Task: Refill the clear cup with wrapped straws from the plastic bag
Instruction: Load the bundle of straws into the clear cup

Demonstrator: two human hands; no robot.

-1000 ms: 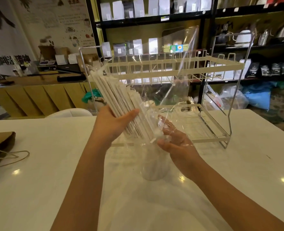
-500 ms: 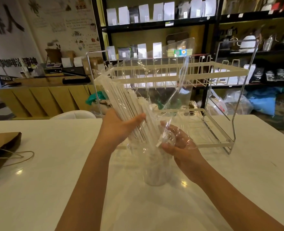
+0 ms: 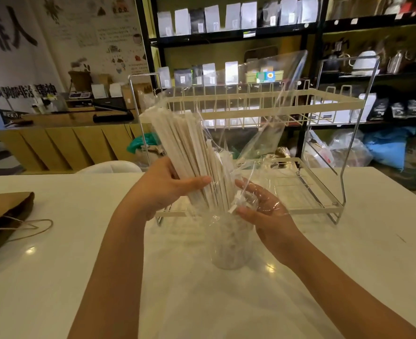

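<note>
A thick bundle of paper-wrapped straws [image 3: 185, 152] leans up and to the left, its lower ends pointing down into the clear cup [image 3: 230, 243] on the white table. My left hand [image 3: 163, 189] grips the bundle around its lower half. The clear plastic bag [image 3: 270, 99] hangs loose around and behind the straws, rising to the upper right. My right hand [image 3: 260, 209] holds the bag's crinkled film beside the cup's rim, partly covered by it. The cup's inside is blurred by the film.
A two-tier cream and metal wire rack [image 3: 324, 104] stands just behind the cup. A brown paper bag with string handles [image 3: 4, 216] lies at the table's left edge. A white chair back [image 3: 109, 166] shows beyond the far table edge.
The straw bundle has tipped a little more upright over the cup, and both hands have shifted slightly with it. The view has also drifted.
</note>
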